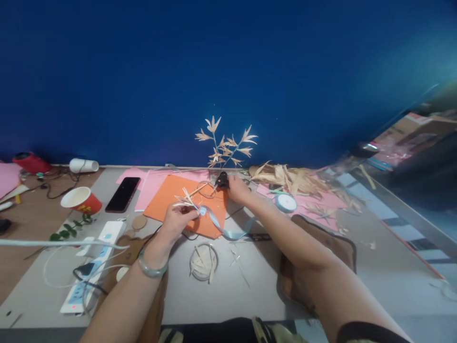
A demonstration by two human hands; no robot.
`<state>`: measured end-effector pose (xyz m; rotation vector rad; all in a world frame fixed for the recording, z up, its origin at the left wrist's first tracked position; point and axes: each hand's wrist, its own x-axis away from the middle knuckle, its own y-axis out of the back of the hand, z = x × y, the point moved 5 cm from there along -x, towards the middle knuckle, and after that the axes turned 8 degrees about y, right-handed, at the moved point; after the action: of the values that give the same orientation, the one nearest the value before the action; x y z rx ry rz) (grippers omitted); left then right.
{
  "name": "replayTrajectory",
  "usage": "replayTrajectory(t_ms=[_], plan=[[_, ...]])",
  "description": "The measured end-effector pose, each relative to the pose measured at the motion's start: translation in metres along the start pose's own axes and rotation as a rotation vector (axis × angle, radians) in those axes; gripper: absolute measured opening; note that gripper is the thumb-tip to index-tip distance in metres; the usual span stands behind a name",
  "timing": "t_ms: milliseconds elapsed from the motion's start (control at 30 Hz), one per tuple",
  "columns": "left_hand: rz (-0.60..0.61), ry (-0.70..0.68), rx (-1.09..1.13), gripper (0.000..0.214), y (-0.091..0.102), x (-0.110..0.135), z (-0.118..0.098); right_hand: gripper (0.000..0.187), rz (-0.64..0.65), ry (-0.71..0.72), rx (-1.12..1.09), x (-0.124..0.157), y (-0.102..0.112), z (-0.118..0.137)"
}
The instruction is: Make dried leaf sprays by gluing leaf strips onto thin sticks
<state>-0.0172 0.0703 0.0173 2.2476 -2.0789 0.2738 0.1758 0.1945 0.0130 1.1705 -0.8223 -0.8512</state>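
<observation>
Pinching the pale husk piece at clock centre, over the orange sheet: your left hand has fingers clamped on it. Right hand at 2, against a black object; can't tell if those fingers close on it.

Progress, judged: bloom stems at 1 look finished; your held piece looks part-done. Blue ribbon trails loose; it wants managing where your right forearm overhangs its run towards the spool, 3 o'clock.

Around: phone, cup at 9; power strip, cords at 8, crowding your left forearm.

Left grip pinching blue ribbon, right grip at black object
</observation>
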Motion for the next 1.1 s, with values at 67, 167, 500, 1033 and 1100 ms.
replayTrajectory(t_ms=[67,167,500,1033,1100], plan=[[-0.008,0.045,0.02,0.012,0.0,0.0,0.002,0.04,-0.081,0.01,0.02,0.005,0.006,0.011],[0.026,0.054,-0.007,0.012,-0.001,0.0,0.003,0.033,-0.21,0.23,-0.173,0.022,0.01,0.039],[0.078,0.052,-0.043,0.008,-0.004,0.002,0.005,0.03,0.177,0.476,-1.137,0.051,-0.012,0.076],[-0.1,0.08,-0.155,0.011,-0.002,0.001,0.005,0.009,-0.014,0.372,-1.131,0.06,-0.016,0.076],[-0.141,0.084,-0.177,0.011,-0.001,0.002,0.004,0.007,-0.031,0.346,-1.096,0.061,-0.018,0.077]])
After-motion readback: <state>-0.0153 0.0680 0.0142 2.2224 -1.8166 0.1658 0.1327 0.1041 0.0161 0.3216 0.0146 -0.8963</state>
